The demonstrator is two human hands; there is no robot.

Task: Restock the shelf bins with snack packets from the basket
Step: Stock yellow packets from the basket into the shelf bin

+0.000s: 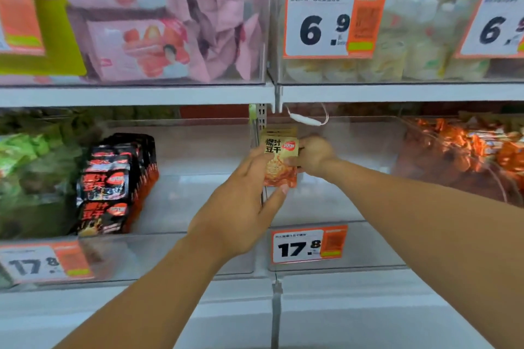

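A small stack of gold-and-orange snack packets is held upright between both hands, in front of the post that divides two clear lower-shelf bins. My left hand grips the stack's left edge and bottom, thumb under the lower corner. My right hand grips its right edge from behind. The clear bin to the right, tagged 17.8, shows bare floor behind the packets. The basket is out of view.
The left bin holds a row of black packets standing at its left. Orange packets fill a bin at far right, green ones at far left. Upper bins hold pink and pale yellow packets.
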